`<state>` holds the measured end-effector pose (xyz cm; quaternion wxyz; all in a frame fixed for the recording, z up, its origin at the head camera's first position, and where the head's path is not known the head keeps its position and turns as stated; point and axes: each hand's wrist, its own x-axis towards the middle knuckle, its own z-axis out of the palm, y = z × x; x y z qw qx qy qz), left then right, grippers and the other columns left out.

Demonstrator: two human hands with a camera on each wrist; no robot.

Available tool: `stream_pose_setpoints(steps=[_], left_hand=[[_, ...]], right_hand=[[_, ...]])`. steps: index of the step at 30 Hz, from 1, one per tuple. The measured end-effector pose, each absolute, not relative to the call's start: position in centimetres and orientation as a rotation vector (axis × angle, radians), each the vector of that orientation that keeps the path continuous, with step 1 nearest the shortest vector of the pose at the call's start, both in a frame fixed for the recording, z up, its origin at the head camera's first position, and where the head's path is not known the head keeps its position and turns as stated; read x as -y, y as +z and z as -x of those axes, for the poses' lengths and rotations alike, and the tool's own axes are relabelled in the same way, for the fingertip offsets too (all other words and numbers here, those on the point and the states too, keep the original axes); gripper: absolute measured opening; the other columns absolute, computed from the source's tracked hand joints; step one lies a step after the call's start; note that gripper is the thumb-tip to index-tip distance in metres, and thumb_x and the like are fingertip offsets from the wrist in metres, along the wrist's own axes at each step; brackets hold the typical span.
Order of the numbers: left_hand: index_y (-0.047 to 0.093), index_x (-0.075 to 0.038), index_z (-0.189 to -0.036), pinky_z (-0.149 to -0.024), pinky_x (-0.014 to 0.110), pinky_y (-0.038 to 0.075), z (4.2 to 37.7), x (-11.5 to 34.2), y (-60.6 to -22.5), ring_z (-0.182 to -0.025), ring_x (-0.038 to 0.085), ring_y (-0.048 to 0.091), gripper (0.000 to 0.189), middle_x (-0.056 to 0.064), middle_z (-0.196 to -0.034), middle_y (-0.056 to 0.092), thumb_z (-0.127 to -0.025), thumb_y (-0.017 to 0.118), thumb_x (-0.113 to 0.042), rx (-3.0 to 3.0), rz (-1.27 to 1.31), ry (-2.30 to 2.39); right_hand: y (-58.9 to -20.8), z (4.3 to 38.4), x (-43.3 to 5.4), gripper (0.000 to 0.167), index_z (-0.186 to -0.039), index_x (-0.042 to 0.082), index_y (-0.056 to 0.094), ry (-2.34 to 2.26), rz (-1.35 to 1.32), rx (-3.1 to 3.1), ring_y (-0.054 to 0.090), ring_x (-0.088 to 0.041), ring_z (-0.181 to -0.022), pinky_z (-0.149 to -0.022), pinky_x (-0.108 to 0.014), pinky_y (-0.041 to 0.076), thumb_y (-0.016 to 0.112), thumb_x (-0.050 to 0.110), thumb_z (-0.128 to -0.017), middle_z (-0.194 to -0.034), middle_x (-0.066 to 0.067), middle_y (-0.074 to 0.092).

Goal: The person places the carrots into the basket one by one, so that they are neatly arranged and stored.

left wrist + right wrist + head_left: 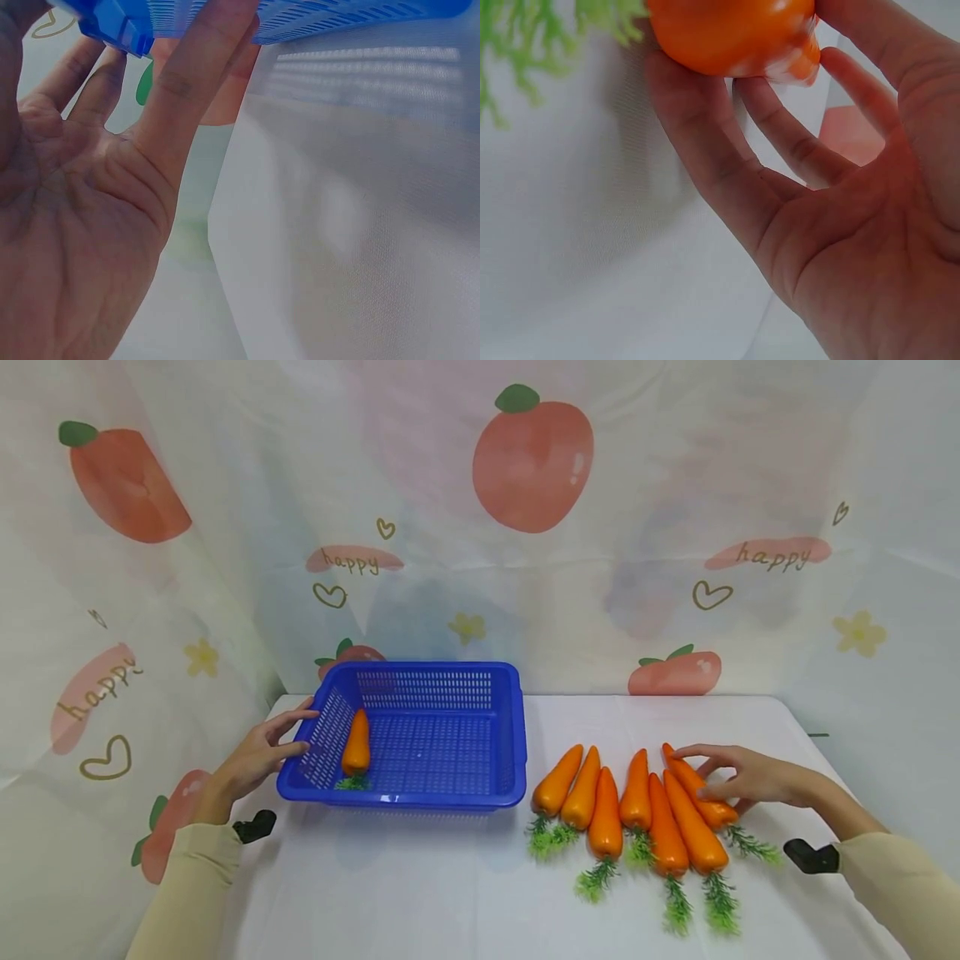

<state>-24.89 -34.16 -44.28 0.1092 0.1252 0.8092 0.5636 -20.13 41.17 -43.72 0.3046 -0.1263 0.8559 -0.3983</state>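
Observation:
A blue plastic basket (401, 798) stands left of centre, with one orange carrot (357, 745) with a green top inside it. At the basket's left rim is my left hand (258, 758), its fairly straight fingers and thumb touching the side. To the right, several carrots (635, 793) lie in a row, green tops toward me. My right hand (757, 777) holds the rightmost carrot (681, 770) between thumb and fingers. The right wrist view has that carrot (727, 34) up close, fingers beneath its thick end; its tip is out of that view.
A white cloth covers the table (420, 893). Behind it and along the left hangs a curtain (435, 485) printed with fruit and the word "happy". Dark wrist mounts (255, 827) sit near both sleeves.

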Motion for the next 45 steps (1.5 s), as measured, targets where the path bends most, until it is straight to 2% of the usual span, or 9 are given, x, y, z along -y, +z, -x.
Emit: stream_pose_setpoints(steps=[11, 19, 30, 36, 41, 45], left_hand=[[0.043, -0.008, -0.154, -0.09, 0.046, 0.06, 25.0, 34.3, -44.4, -0.152, 0.051, 0.017, 0.058, 0.003, -0.174, 0.008, -0.101, 0.065, -0.012, -2.352, -0.384, 1.683], [0.043, -0.009, -0.154, -0.097, 0.063, 0.051, 25.1, 34.3, -44.5, -0.152, 0.051, 0.014, 0.058, 0.003, -0.173, 0.009, -0.101, 0.065, -0.014, -2.366, -0.365, 1.664], [0.043, -0.01, -0.155, -0.101, 0.068, 0.045, 25.0, 34.2, -44.3, -0.153, 0.049, 0.016, 0.06, 0.003, -0.173, 0.01, -0.1, 0.066, -0.015, -2.365, -0.347, 1.67], [0.043, -0.009, -0.155, -0.1, 0.066, 0.047, 25.1, 34.2, -44.2, -0.153, 0.049, 0.015, 0.06, 0.002, -0.173, 0.01, -0.1, 0.066, -0.013, -2.345, -0.342, 1.685], [0.043, -0.008, -0.154, -0.1, 0.071, 0.043, 24.9, 34.2, -44.2, -0.153, 0.05, 0.012, 0.06, 0.004, -0.173, 0.01, -0.099, 0.066, -0.014, -2.357, -0.354, 1.675], [0.043, -0.009, -0.155, -0.101, 0.07, 0.043, 24.8, 34.2, -44.2, -0.153, 0.05, 0.012, 0.061, 0.004, -0.173, 0.01, -0.099, 0.067, -0.016, -2.379, -0.357, 1.652]], right_hand=[[-44.2, 20.0, -41.2, 0.066, -0.157, 0.007, 0.035, -1.081, 0.329, -2.262, 0.064, -0.033, -0.1, -0.072, -0.045, 0.063, 0.067, 0.017, -0.1, -0.132, -0.03, 0.053], [-44.0, 19.9, -40.8, 0.067, -0.156, 0.007, 0.036, -1.056, 0.316, -2.292, 0.064, -0.032, -0.094, -0.067, -0.046, 0.063, 0.069, 0.018, -0.099, -0.124, -0.023, 0.057], [-43.3, 19.9, -40.6, 0.064, -0.155, 0.007, 0.038, -1.016, 0.375, -2.303, 0.068, -0.03, -0.082, -0.062, -0.046, 0.063, 0.068, 0.015, -0.099, -0.116, -0.02, 0.059], [-41.4, 20.0, -40.7, 0.065, -0.155, 0.007, 0.038, -0.982, 0.378, -2.319, 0.068, -0.03, -0.08, -0.063, -0.045, 0.063, 0.07, 0.015, -0.098, -0.116, -0.02, 0.059], [-38.9, 20.3, -40.7, 0.068, -0.156, 0.01, 0.038, -0.977, 0.403, -2.355, 0.072, -0.031, -0.079, -0.064, -0.046, 0.063, 0.071, 0.017, -0.098, -0.118, -0.022, 0.059], [-37.1, 20.4, -40.6, 0.07, -0.157, 0.01, 0.035, -0.987, 0.4, -2.383, 0.072, -0.031, -0.085, -0.066, -0.046, 0.064, 0.071, 0.019, -0.098, -0.123, -0.025, 0.057]])
